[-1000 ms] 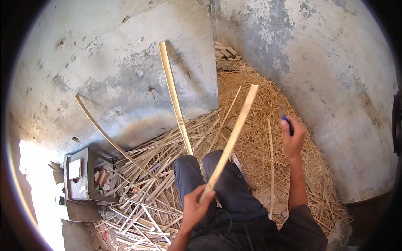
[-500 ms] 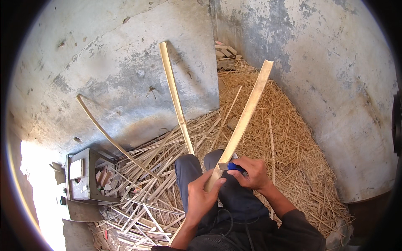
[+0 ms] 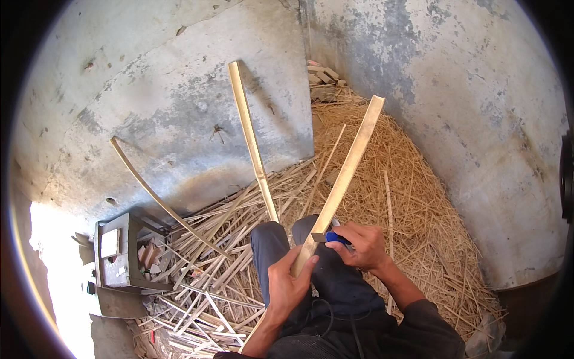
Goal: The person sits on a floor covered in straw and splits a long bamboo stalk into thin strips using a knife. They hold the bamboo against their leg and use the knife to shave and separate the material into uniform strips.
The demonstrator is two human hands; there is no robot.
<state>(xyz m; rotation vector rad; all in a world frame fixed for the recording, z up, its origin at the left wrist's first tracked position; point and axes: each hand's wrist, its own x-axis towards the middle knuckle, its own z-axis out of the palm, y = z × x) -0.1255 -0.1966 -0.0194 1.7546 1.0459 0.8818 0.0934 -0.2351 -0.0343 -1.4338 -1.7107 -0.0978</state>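
A long split bamboo strip [image 3: 350, 164] slants up and away from my lap, its far end raised over the straw. Its near end is gripped by my left hand [image 3: 288, 275], thumb and fingers wrapped round both edges. My right hand [image 3: 363, 245] is closed on a knife [image 3: 336, 238] with a blue handle. The short, wide blade lies across the strip, touching it just beyond my left fingers. Between my dark-trousered knees and the wall, a second bamboo strip [image 3: 254, 146] leans upright.
Loose bamboo slats [image 3: 209, 269] cover the floor at left, beside an overturned wooden stool [image 3: 113, 257] near a bright opening. A heap of straw-like shavings [image 3: 418, 221] spreads to the right. A thin curved strip [image 3: 161, 200] leans on the left wall [image 3: 167, 107]. Bricks [image 3: 326, 75] lie in the corner.
The held bamboo strip's far end has dipped slightly and shifted a little left. Both hands keep their grip, and the blade stays at nearly the same place on the strip.
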